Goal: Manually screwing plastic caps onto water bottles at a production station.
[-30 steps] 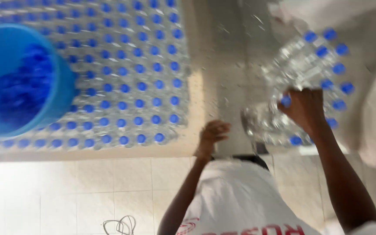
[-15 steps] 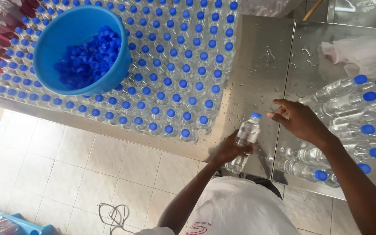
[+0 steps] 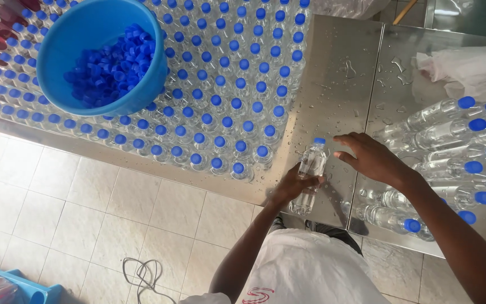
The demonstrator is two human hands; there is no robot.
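Observation:
My left hand (image 3: 295, 187) grips a clear plastic water bottle (image 3: 309, 171) with a blue cap, holding it near the front edge of a wet steel table (image 3: 341, 84). My right hand (image 3: 369, 157) hovers just to the right of the bottle, fingers spread, holding nothing. Left of the bottle stands a dense block of upright capped bottles (image 3: 226, 95). To the right, several capped bottles lie on their sides in a pile (image 3: 451, 146).
A blue bowl of loose blue caps (image 3: 102, 56) rests on top of the standing bottles. White plastic sheeting (image 3: 468, 67) lies at the back right. Below are a tiled floor, a cable loop (image 3: 144, 276) and a blue crate corner (image 3: 7, 284).
The view swung so the table sits higher in frame. My left hand took a bottle and set it near the standing block; my right hand let go and drew back, fingers apart.

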